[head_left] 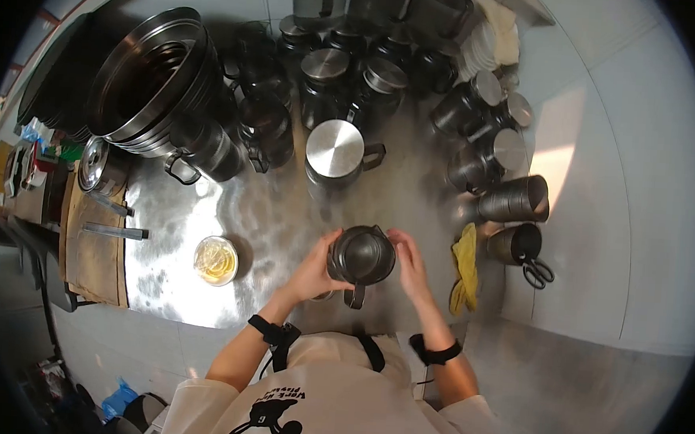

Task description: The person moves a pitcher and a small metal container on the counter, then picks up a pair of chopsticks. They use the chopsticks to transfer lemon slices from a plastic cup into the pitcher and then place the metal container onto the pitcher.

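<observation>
Holding dark jug (365, 254) in left hand (313, 271), mouth up, with handle (354, 297) toward torso (314, 366); curving right hand (413, 267) wide beside opposite side; cannot tell whether touching.

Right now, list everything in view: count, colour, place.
Held jug: 1, dark, centre
Other jugs: many, dark, back, right
Bowls: stack, dark, back left
Pot: 1, silver, left
Small bowl: 1, yellow-filled, left
Board: 1, brown, left
Tools: 2, grey, left
Cups: stack, dark, right
Can: 1, grey, right
Scissors: 1, black, right
Cloth: 1, yellow, right
Bag: 1, blue, lower left
Clutter: uncounted, mixed, far left
Table: 1, grey, centre
Wristbands: 2, black, wrists
Shirt: 1, cream, bottom
Left hand: 1, on jug
Right hand: 1, by jug
</observation>
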The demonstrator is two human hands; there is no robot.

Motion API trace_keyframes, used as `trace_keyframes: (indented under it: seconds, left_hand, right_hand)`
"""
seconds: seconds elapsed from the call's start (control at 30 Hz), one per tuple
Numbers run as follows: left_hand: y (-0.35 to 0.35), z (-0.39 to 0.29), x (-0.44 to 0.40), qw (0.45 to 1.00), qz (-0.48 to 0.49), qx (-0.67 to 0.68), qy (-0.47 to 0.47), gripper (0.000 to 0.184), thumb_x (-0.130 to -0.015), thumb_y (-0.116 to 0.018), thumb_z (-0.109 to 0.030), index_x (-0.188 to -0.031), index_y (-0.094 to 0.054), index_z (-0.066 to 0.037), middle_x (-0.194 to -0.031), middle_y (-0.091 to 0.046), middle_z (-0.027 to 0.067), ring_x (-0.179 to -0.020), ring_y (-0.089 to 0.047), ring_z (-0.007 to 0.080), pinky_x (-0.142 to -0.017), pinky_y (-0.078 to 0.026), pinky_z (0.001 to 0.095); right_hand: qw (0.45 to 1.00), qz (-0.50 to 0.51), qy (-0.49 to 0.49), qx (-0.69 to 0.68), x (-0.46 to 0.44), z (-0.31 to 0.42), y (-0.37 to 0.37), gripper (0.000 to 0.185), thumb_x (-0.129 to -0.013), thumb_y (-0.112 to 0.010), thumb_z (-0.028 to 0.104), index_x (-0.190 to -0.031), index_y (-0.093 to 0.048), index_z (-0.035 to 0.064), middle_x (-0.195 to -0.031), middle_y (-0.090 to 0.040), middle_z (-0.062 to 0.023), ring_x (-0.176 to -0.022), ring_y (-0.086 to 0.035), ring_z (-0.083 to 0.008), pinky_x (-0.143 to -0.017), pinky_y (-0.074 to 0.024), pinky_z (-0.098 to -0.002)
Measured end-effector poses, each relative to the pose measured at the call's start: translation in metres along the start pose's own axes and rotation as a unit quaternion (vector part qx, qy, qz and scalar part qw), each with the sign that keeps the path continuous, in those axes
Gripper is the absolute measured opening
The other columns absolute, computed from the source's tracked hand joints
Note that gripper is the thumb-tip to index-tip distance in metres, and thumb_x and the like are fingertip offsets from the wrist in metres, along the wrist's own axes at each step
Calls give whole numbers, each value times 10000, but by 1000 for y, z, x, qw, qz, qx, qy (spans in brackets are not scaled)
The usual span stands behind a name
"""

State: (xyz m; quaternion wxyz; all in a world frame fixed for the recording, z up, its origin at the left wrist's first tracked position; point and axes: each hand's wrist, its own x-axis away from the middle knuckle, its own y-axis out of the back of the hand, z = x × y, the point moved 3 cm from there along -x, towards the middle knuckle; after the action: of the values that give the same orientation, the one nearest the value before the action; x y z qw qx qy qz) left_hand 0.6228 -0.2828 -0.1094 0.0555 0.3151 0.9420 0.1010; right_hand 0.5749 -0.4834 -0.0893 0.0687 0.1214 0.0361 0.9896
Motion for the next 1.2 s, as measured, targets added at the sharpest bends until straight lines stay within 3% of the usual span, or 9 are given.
trace_keyframes:
  seconds: [0.03, 0.17, 0.4, 0.57, 0.8, 1.0, 1.07, 1.13, 1.2]
  left_hand:
    - [0, 1, -1, 1000, 2, -2, -6, 1036, -523, -829, -264, -1314, -206, -17, -1299, -325, 189, -1216, -322, 337, -1014, -283, 383]
    - [5, -9, 1, 1000, 9, -13, -3, 1028, -518, -828, -307, -1298, -230, -4, -1281, -344, 190, -1199, -348, 341, -995, -314, 375]
    - [3, -17, 1, 998, -12, -67, 5, 1005, -545, -813, -328, -1287, -220, 0, -1272, -352, 192, -1181, -374, 341, -972, -345, 370]
    - [1, -14, 4, 999, -4, -48, 3, 982, -556, -807, -330, -1271, -220, -4, -1266, -356, 194, -1167, -389, 340, -962, -359, 373]
    - [2, -24, 7, 997, -7, -79, -2, 947, -592, -782, -354, -1282, -235, -5, -1288, -326, 191, -1167, -379, 344, -963, -355, 381]
    - [5, -18, 3, 999, -19, -48, -8, 960, -590, -782, -332, -1296, -219, -8, -1305, -302, 186, -1200, -335, 341, -987, -328, 389]
    - [4, -16, 6, 999, -18, -43, 3, 964, -590, -777, -318, -1305, -209, -8, -1302, -302, 187, -1199, -332, 343, -984, -333, 377]
    - [-1, -15, 7, 997, -53, -49, -24, 967, -580, -779, -304, -1304, -212, -5, -1303, -302, 184, -1201, -329, 344, -991, -323, 375]
    - [-2, -18, 10, 995, -81, -46, -23, 972, -570, -782, -294, -1304, -214, -4, -1302, -302, 185, -1203, -326, 346, -994, -318, 374]
  right_hand:
    - [998, -30, 52, 35, -16, 13, 11, 352, -894, -476, 241, -1191, -447, 53, -1222, -446, -99, -1118, -444, -213, -945, -341, -329]
    - [974, -54, 152, 158, -90, 93, 48, 419, -791, -612, 190, -1161, -467, 57, -1172, -464, -106, -1114, -440, -225, -923, -359, -344]
    - [872, -88, 326, 355, -208, 172, 26, 504, -717, -674, 215, -1160, -467, 90, -1229, -393, -142, -1131, -399, -329, -940, -339, -389]
    - [862, -68, 269, 425, -247, 178, 6, 725, -662, -705, 366, -1263, -376, 130, -1334, -279, -182, -1199, -296, -389, -974, -314, -424]
    - [820, -29, 250, 514, -265, 158, 1, 703, -681, -666, 445, -1270, -387, 179, -1338, -291, -203, -1219, -279, -406, -981, -298, -448]
    - [812, -34, 255, 523, -266, 162, 1, 634, -763, -610, 377, -1293, -354, 140, -1312, -327, -220, -1200, -327, -390, -989, -283, -432]
    - [818, -30, 324, 475, -268, 155, 10, 610, -792, -593, 307, -1303, -334, 99, -1313, -334, -204, -1209, -328, -360, -1000, -269, -401]
    - [837, -18, 356, 415, -238, 166, 13, 573, -818, -568, 225, -1309, -320, 64, -1312, -350, -174, -1214, -334, -315, -1005, -261, -374]
    - [881, -19, 289, 373, -192, 172, 17, 536, -848, -517, 159, -1325, -292, 62, -1326, -338, -141, -1227, -322, -267, -1013, -252, -360]
